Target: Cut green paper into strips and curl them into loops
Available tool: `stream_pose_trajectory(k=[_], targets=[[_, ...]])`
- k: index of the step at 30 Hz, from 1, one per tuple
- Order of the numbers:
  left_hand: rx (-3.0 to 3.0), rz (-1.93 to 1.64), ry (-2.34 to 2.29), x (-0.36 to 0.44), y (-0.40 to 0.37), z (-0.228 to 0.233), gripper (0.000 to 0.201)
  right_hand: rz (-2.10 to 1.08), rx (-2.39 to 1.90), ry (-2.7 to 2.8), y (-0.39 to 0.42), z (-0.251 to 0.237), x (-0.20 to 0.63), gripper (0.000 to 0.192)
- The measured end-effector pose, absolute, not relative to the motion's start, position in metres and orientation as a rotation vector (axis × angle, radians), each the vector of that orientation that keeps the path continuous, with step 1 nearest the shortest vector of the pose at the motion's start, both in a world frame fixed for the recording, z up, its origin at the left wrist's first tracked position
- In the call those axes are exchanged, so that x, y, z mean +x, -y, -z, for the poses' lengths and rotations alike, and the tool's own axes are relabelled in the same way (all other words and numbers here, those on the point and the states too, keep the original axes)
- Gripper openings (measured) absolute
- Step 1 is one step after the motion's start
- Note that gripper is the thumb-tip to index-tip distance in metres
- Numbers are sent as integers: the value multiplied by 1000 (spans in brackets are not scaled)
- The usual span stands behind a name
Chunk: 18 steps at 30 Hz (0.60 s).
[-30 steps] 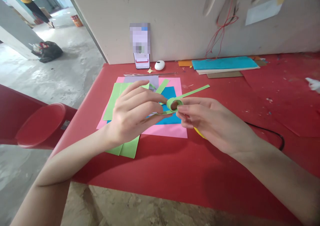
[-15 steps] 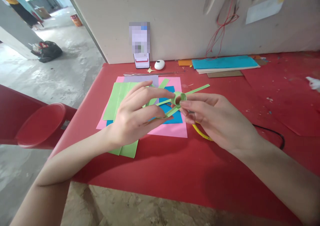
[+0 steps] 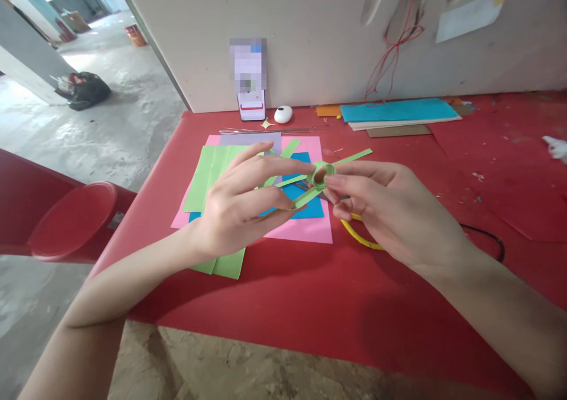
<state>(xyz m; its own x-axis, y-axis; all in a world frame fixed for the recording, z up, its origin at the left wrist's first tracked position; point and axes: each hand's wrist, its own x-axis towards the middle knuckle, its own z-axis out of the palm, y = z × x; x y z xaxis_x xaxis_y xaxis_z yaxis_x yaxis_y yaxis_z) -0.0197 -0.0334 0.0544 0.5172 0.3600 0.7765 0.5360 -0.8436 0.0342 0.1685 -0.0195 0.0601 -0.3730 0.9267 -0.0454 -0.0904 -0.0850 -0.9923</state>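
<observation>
1. We look through one head-worn camera, facing forward and down onto the red table (image 3: 310, 305).
2. We sit close: both forearms enter from the bottom edge, the left hand (image 3: 239, 205) and right hand (image 3: 390, 211) meeting mid-frame.
3. Farther off, we see the wall (image 3: 310, 33) and the floor (image 3: 110, 122) at left.

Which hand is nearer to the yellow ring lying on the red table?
Right. The right hand is directly over the yellow ring, hiding part of it. The left hand is farther off, over the coloured paper sheets, to the ring's left.
</observation>
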Motion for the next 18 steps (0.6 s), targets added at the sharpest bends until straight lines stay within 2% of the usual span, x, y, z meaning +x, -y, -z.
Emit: stream_pose_trajectory(k=[7,12,18], targets=[[-2575,1215,816,-19,35,-55,19,-1528,-1046,1388,18,-60,172,12],[-2639,1155,896,-22,33,-62,22,-1435,-1059,1656,17,-63,178,12],[-2878,1106,669,-26,30,-65,20,-1475,-1051,1997,14,-74,180,16]])
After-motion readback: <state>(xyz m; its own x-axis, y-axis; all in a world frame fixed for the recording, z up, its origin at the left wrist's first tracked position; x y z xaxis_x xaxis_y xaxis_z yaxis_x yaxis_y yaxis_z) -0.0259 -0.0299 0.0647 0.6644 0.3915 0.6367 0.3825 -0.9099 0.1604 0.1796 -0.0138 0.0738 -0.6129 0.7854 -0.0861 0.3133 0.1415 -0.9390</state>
